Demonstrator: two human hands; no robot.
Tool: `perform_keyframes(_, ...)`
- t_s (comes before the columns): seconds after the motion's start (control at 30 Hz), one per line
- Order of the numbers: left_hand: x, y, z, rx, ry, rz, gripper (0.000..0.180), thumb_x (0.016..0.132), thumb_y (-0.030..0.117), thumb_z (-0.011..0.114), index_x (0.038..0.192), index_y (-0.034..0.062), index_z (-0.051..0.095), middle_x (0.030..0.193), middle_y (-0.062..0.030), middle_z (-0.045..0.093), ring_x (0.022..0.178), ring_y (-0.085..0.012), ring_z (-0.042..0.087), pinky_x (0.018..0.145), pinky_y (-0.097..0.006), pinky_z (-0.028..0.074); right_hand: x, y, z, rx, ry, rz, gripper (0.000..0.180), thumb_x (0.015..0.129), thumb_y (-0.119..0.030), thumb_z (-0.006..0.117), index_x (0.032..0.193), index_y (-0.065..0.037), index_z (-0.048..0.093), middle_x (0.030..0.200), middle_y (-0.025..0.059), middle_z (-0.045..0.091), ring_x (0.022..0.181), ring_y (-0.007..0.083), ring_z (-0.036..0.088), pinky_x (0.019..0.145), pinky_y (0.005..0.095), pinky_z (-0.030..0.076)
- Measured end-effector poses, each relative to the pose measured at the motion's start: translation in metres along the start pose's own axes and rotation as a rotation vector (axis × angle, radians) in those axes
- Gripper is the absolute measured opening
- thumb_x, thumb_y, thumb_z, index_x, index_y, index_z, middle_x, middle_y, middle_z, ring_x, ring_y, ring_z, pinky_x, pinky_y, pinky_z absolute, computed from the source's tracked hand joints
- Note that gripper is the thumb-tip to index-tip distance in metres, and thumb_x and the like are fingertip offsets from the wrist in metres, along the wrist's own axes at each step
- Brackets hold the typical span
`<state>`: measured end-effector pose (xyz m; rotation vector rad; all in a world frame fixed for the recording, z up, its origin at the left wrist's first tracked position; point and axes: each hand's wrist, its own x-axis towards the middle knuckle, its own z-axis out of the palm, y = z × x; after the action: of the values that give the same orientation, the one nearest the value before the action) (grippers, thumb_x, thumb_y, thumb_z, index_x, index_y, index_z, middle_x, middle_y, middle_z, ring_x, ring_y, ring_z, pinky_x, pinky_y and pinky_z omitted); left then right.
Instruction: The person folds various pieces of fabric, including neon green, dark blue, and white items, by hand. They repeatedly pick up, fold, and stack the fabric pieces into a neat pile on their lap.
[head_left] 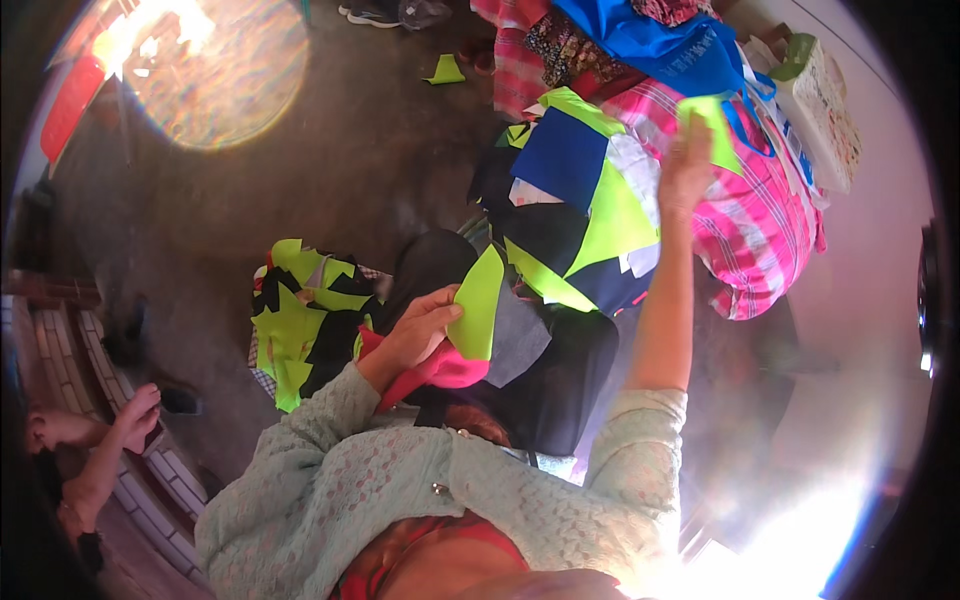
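The left hand [420, 328] is nearly closed, its thumb pressed over the near edge of a lime-green cloth piece [480, 305], which stands up above the lap. Below that hand, bright pink cloth [455, 369] lies over the near edge of the lap, close to the dark trousers [580, 365].

The right hand [686, 168] is stretched far forward, fingers drawn together on a second lime piece [723, 142] — their exact grip is blurred. It is in front of the pink plaid bundle [760, 235], at the right edge of a heap of cut cloth [615, 225]. A dark blue piece [562, 158] lies toward the heap's far edge, with white and black pieces around it.

Beyond the bundle's far edge is a bright blue bag [675, 55]. Left of the lap, a smaller heap [290, 340] of lime and black pieces sits on the floor [350, 190] — near its far edge lies one lime scrap [446, 70].
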<state>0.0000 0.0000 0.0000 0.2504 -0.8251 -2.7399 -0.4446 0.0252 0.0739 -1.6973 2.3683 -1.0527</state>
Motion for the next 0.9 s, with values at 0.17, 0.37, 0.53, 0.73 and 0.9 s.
perform_keyframes(0.17, -0.003, 0.015, -0.008, 0.025, 0.065, 0.019, 0.026, 0.091, 0.013, 0.048, 0.113, -0.0002, 0.052, 0.104, -0.0047, 0.058, 0.099, -0.0140, 0.055, 0.089, -0.030, 0.041, -0.018, -0.056, 0.068, -0.687, -0.051, 0.204, 0.068, 0.085, -0.065, 0.034, 0.140, -0.025, 0.031, 0.143, 0.0137, 0.030, 0.133, 0.0333, 0.028, 0.104, 0.0536, 0.022)
perform_keyframes(0.37, -0.003, 0.002, -0.005, -0.072, 0.049, 0.008, 0.026, 0.091, 0.012, 0.047, 0.113, -0.0007, 0.052, 0.106, -0.0064, 0.059, 0.098, -0.0152, 0.056, 0.088, -0.030, 0.043, -0.032, -0.045, 0.054, -0.590, -0.050, 0.166, 0.071, 0.083, -0.066, 0.039, 0.138, -0.022, 0.035, 0.145, 0.0137, 0.028, 0.135, 0.0302, 0.024, 0.106, 0.0529, 0.017)
perform_keyframes(0.53, 0.004, -0.006, -0.007, -0.011, 0.050, -0.001, 0.024, 0.092, 0.012, 0.047, 0.112, -0.0007, 0.053, 0.105, -0.0072, 0.060, 0.098, -0.0158, 0.057, 0.086, -0.031, 0.044, -0.051, -0.106, 0.019, -0.045, 0.156, 0.001, 0.055, 0.085, -0.051, 0.053, 0.117, -0.006, 0.058, 0.115, 0.0184, 0.057, 0.111, 0.0338, 0.052, 0.097, 0.0403, 0.036)
perform_keyframes(0.73, 0.004, -0.003, 0.011, -0.009, 0.003, 0.010, 0.016, 0.093, 0.010, 0.045, 0.103, 0.0018, 0.054, 0.099, -0.0055, 0.059, 0.093, -0.0134, 0.056, 0.085, -0.030, 0.043, -0.104, -0.278, -0.042, 1.297, -0.574, -0.554, 0.036, 0.084, -0.035, 0.058, 0.102, -0.004, 0.060, 0.098, 0.0167, 0.062, 0.094, 0.0286, 0.058, 0.087, 0.0390, 0.042)
perform_keyframes(0.9, -0.017, 0.007, 0.005, 0.064, 0.178, 0.033, 0.011, 0.092, 0.011, 0.048, 0.097, 0.0038, 0.055, 0.095, -0.0028, 0.058, 0.091, -0.0108, 0.054, 0.082, -0.028, 0.043, -0.131, -0.312, -0.014, 1.574, -0.968, -0.922, 0.035, 0.084, -0.035, 0.057, 0.102, -0.005, 0.060, 0.097, 0.0173, 0.062, 0.093, 0.0291, 0.059, 0.085, 0.0395, 0.042)
